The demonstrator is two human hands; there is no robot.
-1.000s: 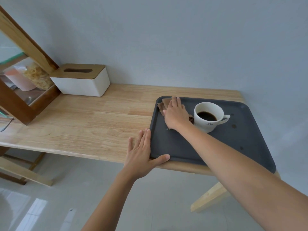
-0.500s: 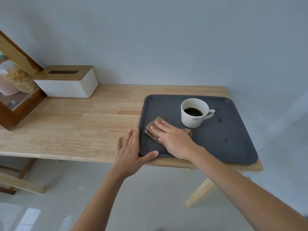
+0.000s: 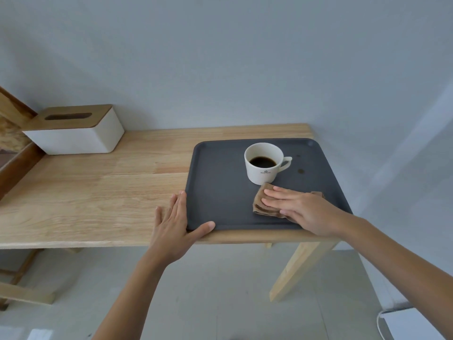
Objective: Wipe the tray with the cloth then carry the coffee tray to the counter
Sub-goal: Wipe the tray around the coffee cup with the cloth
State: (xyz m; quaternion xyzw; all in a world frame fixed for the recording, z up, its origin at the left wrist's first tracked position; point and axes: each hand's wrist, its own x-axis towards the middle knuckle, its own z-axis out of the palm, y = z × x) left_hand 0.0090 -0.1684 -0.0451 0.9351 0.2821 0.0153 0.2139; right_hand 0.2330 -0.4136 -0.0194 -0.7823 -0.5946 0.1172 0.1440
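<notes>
A dark grey tray (image 3: 220, 190) lies at the right end of a wooden table (image 3: 98, 187). A white cup (image 3: 263, 165) holding black coffee stands on the tray's far half. A folded brown cloth (image 3: 261, 203) lies on the tray just in front of the cup. My right hand (image 3: 301, 209) presses flat on the cloth, fingers pointing left. My left hand (image 3: 175, 222) rests flat on the table against the tray's near left corner, with the thumb along the front rim. A few dark coffee spots (image 3: 300, 171) show on the tray to the right of the cup.
A white tissue box (image 3: 76, 136) with a wooden lid stands at the table's back left. A wooden frame (image 3: 14, 153) sits at the far left edge. The wall runs close behind the table. A white object (image 3: 414, 325) lies on the floor at bottom right.
My right hand has slid the cloth from the tray's far left, down its left side, then right along the front to below the cup. My left hand stays at the corner.
</notes>
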